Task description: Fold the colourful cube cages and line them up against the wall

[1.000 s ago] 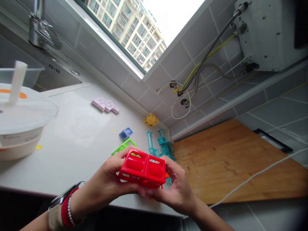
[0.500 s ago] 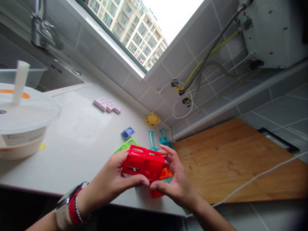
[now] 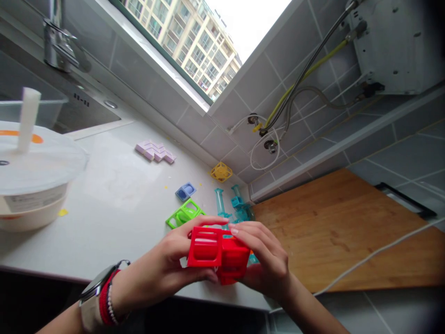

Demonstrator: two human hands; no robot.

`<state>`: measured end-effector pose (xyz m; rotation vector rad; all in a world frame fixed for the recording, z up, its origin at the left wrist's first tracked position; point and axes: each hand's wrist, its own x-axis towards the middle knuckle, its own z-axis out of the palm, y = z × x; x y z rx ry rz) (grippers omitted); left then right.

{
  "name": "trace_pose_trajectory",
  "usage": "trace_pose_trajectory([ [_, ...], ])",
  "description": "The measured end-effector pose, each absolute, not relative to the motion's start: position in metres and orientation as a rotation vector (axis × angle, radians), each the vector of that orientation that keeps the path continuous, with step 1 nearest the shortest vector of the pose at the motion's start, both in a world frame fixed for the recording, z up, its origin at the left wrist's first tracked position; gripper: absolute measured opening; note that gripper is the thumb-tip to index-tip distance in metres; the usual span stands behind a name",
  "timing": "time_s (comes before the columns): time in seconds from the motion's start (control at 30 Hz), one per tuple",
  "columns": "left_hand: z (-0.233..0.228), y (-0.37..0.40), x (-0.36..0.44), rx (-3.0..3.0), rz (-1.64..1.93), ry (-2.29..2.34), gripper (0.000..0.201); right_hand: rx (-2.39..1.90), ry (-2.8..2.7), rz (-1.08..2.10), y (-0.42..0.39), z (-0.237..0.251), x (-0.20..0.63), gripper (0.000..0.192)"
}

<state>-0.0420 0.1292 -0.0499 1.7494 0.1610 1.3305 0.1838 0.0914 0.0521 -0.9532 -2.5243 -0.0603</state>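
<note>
A red plastic toy block [image 3: 206, 248] with cut-out windows is held between both hands above the counter's front edge. My left hand [image 3: 174, 253] grips it from the left, fingers over the top and thumb below. On the other side, my right hand [image 3: 262, 257] closes round its right part, with fingertips on the upper edge. Just behind lies a bright green frame-like piece [image 3: 186, 213]. Teal plastic pieces [image 3: 239, 206] stand to the right of it, partly hidden by my fingers. A small blue piece [image 3: 186, 191] rests farther back.
A lilac zigzag piece [image 3: 155, 151] and a yellow openwork piece [image 3: 221, 171] lie toward the wall. At left stands a lidded bowl [image 3: 38, 171] by the sink [image 3: 79, 109]. A wooden board [image 3: 347, 232] and a white cable [image 3: 375, 253] are at right.
The red block has been turned in my hands, now showing a square windowed face. My right hand has closed over its right side. More of the green piece shows.
</note>
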Motion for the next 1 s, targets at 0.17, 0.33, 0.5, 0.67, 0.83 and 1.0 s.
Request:
trace_pose_trajectory([
  [0.17, -0.047, 0.132, -0.045, 1.840, 1.210, 0.090, 0.026, -1.114, -2.425, 0.247, 0.088, 0.056, 0.175, 0.060],
  [0.33, -0.049, 0.131, -0.043, 1.794, 1.193, 0.050, 0.022, -1.163, -2.393, 0.324, 0.087, 0.056, 0.173, 0.047],
  [0.5, -0.051, 0.130, -0.042, 1.768, 1.160, 0.044, 0.021, -1.243, -2.415, 0.338, 0.088, 0.056, 0.175, 0.038],
  [0.67, -0.046, 0.126, -0.042, 1.785, 1.167, 0.110, 0.021, -1.236, -2.429, 0.392, 0.088, 0.054, 0.176, 0.038],
  [0.83, -0.054, 0.122, -0.036, 1.672, 1.337, 0.231, 0.016, -1.334, -2.291, 0.615, 0.090, 0.053, 0.176, 0.046],
  [1.0, -0.062, 0.123, -0.036, 1.294, 1.273, 0.423, 0.017, -1.221, -2.414, 0.474, 0.099, 0.052, 0.171, 0.086],
])
